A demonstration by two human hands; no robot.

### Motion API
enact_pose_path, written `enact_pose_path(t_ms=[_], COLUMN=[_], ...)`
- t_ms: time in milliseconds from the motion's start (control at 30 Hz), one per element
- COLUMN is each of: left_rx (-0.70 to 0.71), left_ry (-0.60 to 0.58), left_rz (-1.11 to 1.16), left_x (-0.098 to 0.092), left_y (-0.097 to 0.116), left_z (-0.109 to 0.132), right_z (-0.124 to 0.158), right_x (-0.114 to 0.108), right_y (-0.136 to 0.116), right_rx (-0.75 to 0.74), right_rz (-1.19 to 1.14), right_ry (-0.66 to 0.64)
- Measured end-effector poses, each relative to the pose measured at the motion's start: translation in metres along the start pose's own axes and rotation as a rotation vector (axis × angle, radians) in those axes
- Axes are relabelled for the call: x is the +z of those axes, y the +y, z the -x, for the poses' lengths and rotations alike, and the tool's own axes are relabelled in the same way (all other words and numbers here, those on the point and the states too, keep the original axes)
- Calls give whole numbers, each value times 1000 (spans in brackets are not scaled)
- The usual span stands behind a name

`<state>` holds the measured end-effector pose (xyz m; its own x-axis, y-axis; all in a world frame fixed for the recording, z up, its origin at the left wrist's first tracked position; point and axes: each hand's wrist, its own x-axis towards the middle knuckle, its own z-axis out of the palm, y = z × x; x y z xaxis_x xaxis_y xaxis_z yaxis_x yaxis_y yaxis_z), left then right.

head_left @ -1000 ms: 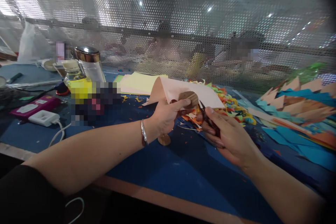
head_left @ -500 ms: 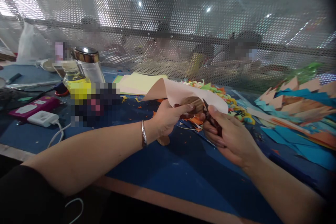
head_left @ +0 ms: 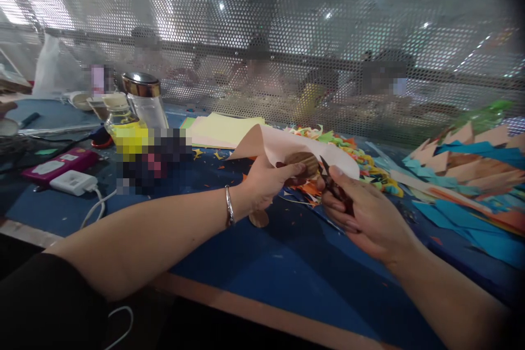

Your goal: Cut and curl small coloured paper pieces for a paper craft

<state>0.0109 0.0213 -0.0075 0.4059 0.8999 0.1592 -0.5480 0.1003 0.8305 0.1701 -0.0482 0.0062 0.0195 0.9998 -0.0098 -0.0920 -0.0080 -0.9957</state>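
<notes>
My left hand point(head_left: 266, 183) pinches a pale pink paper sheet point(head_left: 287, 147) together with a round brown wooden disc point(head_left: 303, 164), thumb pressed on the disc. My right hand point(head_left: 361, 213) is closed round small dark red scissors point(head_left: 334, 186), whose blades point up at the sheet's lower edge beside the disc. A silver bangle point(head_left: 229, 206) circles my left wrist. Both hands hover above the blue table mat point(head_left: 279, 262).
Colourful paper scraps point(head_left: 353, 156) lie behind the hands. Blue and tan cut paper point(head_left: 471, 175) is stacked at right. Yellow sheets point(head_left: 225, 128), a glass jar point(head_left: 145, 101), a yellow bottle point(head_left: 123, 128), a pink phone point(head_left: 59, 164) and white charger point(head_left: 76, 182) stand left. Perforated screen point(head_left: 287, 38) behind.
The pink sheet has curled and turned a little in my left hand, and the scissors have shifted slightly right along its edge. Both hands stay in nearly the same place.
</notes>
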Motion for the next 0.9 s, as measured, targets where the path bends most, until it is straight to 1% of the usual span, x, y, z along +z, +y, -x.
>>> enact_pose_path(t_ms=[200,300,433,567,767,900], left_rx=[62,81,98,104,103,118], left_ry=[35,49,46,62,36,36], left_rz=[-43,-75,-119,-165,-128,-121], left_x=[-7,-11,-16,-15,-12,-11], left_y=[2,4,4,2,5,5], left_z=[-8,-12,-18,-18,-14,-13], right_z=[3,6,7,2,-3,-4], right_x=[-1,0,-1,-7,-10,-8], right_y=[-3,-5,-6,-3,2,2], right_rx=[65,101,72,74,81,85], right_rz=[45,62,39,34,54,46], right_ry=[-46,-47,-43,-9,-51,-31])
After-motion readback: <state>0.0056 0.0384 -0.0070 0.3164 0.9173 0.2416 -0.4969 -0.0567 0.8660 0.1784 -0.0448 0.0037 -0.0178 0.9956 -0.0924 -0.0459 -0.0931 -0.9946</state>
